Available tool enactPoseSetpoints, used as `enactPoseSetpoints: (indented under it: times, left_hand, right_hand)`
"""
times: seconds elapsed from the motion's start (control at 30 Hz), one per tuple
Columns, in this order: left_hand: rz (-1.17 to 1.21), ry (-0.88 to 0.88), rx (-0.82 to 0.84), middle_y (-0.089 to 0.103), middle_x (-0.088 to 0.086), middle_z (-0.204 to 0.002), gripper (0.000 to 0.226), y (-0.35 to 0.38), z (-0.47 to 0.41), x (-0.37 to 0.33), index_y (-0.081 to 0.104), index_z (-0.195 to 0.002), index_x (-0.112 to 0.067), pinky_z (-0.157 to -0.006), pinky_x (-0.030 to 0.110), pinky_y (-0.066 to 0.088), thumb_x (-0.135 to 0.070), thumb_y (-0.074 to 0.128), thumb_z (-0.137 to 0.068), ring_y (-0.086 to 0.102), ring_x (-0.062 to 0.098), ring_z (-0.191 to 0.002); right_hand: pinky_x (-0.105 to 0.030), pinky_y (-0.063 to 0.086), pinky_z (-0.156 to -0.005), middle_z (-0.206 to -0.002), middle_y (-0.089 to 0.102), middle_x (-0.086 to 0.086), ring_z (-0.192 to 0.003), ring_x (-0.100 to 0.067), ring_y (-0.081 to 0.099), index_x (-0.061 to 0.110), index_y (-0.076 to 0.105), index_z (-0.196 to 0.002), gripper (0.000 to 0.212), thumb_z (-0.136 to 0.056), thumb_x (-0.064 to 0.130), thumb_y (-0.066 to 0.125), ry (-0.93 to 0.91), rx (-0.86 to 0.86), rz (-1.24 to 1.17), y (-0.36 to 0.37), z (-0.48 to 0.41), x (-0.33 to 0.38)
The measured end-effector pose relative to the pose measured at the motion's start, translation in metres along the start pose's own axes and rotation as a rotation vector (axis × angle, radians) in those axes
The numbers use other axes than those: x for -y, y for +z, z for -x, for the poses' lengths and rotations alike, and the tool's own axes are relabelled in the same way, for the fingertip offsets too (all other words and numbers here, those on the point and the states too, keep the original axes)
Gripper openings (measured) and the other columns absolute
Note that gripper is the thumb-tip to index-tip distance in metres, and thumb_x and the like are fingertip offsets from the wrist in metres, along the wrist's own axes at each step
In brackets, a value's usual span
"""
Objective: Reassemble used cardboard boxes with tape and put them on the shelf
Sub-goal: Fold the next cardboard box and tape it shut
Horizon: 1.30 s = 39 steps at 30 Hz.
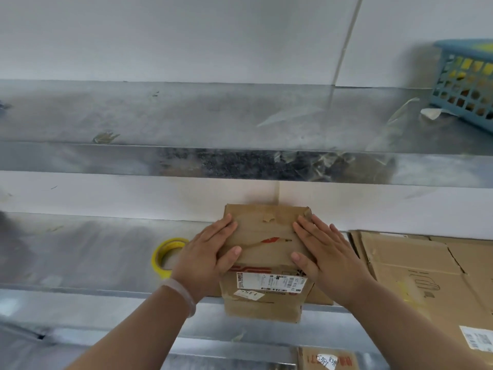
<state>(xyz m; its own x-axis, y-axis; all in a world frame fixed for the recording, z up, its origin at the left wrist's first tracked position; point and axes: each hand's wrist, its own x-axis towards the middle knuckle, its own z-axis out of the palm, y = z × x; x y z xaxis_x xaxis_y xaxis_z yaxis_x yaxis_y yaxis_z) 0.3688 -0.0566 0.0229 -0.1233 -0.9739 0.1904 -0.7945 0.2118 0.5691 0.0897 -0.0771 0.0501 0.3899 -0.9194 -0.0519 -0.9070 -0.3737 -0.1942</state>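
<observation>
Brown cardboard box (264,252) is pressed between the straight, flat fingers of left hand (205,252) and right hand (325,252), equally near, lengthwise toward the wall on the grey metal shelf (93,252).

Brown cardboard box (264,236) flashing red stripes and a white label (269,282) with black print, bright yellow tape roll (160,256), dull silver-grey shelf (93,252), white wall (186,36), blue basket (464,84) in square-hole lattice showing yellow.

Handwritten "135…" on white sticker (249,295) on cardboard box (266,236), shipping label (269,282) print illegible
</observation>
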Motion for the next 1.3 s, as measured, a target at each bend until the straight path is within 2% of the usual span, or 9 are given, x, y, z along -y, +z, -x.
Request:
enactPoseSetpoints:
  times: [0.17,0.3,0.4,0.6,0.67,0.77,0.97,1.17,1.3]
  left_hand:
    - [0.168,0.002,-0.070,0.021,-0.031,-0.151,0.073,-0.002,0.011,-0.007,0.034,-0.142,-0.044,-0.117,0.018,0.020,-0.078,0.044,-0.078,0.025,-0.007,-0.139]
    - [0.179,0.011,-0.130,0.029,-0.027,-0.151,0.060,-0.020,0.015,-0.002,0.036,-0.140,-0.047,-0.112,0.011,0.020,-0.065,0.045,-0.084,0.024,-0.010,-0.139]
    - [0.186,-0.077,-0.188,0.043,-0.021,-0.143,0.056,-0.026,0.026,0.030,0.051,-0.139,-0.033,-0.106,0.007,0.025,-0.059,0.044,-0.089,0.036,-0.010,-0.131]
    - [-0.042,-0.382,-0.017,0.058,0.004,-0.134,0.048,-0.010,0.052,0.122,0.063,-0.129,-0.018,-0.107,0.036,0.038,-0.028,0.058,-0.083,0.051,0.029,-0.125]
    - [-0.239,-0.323,0.065,0.062,-0.001,-0.129,0.049,-0.005,0.055,0.146,0.067,-0.123,-0.023,-0.102,0.039,0.044,-0.016,0.074,-0.075,0.048,0.025,-0.125]
    - [-0.374,-0.147,0.040,0.072,-0.010,-0.096,0.043,-0.003,0.052,0.168,0.075,-0.093,-0.031,-0.078,0.042,0.054,-0.020,0.079,-0.051,0.056,0.023,-0.100]
    - [-0.262,0.030,-0.076,0.070,-0.007,-0.088,0.025,-0.032,0.039,0.151,0.066,-0.097,-0.032,-0.093,0.040,0.046,-0.036,0.050,-0.078,0.062,0.025,-0.090]
    - [-0.031,0.177,-0.138,0.058,-0.018,-0.104,0.026,-0.091,0.043,0.096,0.055,-0.114,-0.034,-0.099,0.041,0.040,-0.039,0.047,-0.090,0.054,0.009,-0.097]
    - [0.016,0.200,-0.109,0.055,-0.022,-0.106,0.038,-0.116,0.040,0.061,0.064,-0.117,-0.026,-0.089,0.027,0.043,-0.046,0.044,-0.091,0.053,0.007,-0.101]
  right_hand:
    - [-0.028,-0.016,-0.119,-0.163,-0.006,0.017,-0.148,0.000,-0.018,0.037,0.003,-0.156,0.104,-0.068,0.088,-0.017,-0.033,-0.069,-0.008,-0.004,0.004,0.004]
    - [-0.031,-0.014,-0.120,-0.164,0.000,0.014,-0.150,-0.003,-0.011,0.034,0.010,-0.157,0.102,-0.072,0.084,-0.019,-0.061,-0.095,0.059,-0.014,0.006,0.020]
    - [-0.032,-0.005,-0.123,-0.163,0.021,0.007,-0.151,-0.009,0.007,0.029,0.027,-0.155,0.087,-0.087,0.075,-0.003,-0.069,-0.213,0.100,-0.020,0.006,0.032]
    - [-0.043,0.014,-0.121,-0.156,0.037,-0.004,-0.149,-0.020,0.023,0.018,0.042,-0.148,0.061,-0.097,0.050,0.033,-0.134,-0.419,0.043,-0.008,0.006,0.064]
    - [-0.046,0.018,-0.122,-0.157,0.036,-0.004,-0.150,-0.021,0.022,0.018,0.044,-0.147,0.057,-0.097,0.045,0.038,-0.195,-0.465,0.016,-0.002,0.007,0.077]
    - [-0.046,0.017,-0.123,-0.154,0.039,-0.004,-0.149,-0.022,0.025,0.017,0.051,-0.142,0.052,-0.096,0.041,0.046,-0.250,-0.510,0.023,0.008,0.005,0.097]
    - [-0.051,0.029,-0.118,-0.148,0.048,-0.003,-0.145,-0.024,0.034,0.015,0.058,-0.136,0.045,-0.095,0.031,0.054,-0.342,-0.532,-0.032,0.018,-0.008,0.134]
    - [-0.031,0.044,-0.106,-0.137,0.056,0.004,-0.129,-0.014,0.048,0.018,0.063,-0.130,0.045,-0.095,0.040,0.048,-0.270,-0.446,-0.213,0.009,-0.032,0.168]
    - [0.004,0.012,-0.097,-0.129,0.054,0.018,-0.123,0.003,0.037,0.029,0.060,-0.133,0.045,-0.093,0.049,0.059,-0.119,-0.308,-0.368,-0.009,-0.039,0.179]
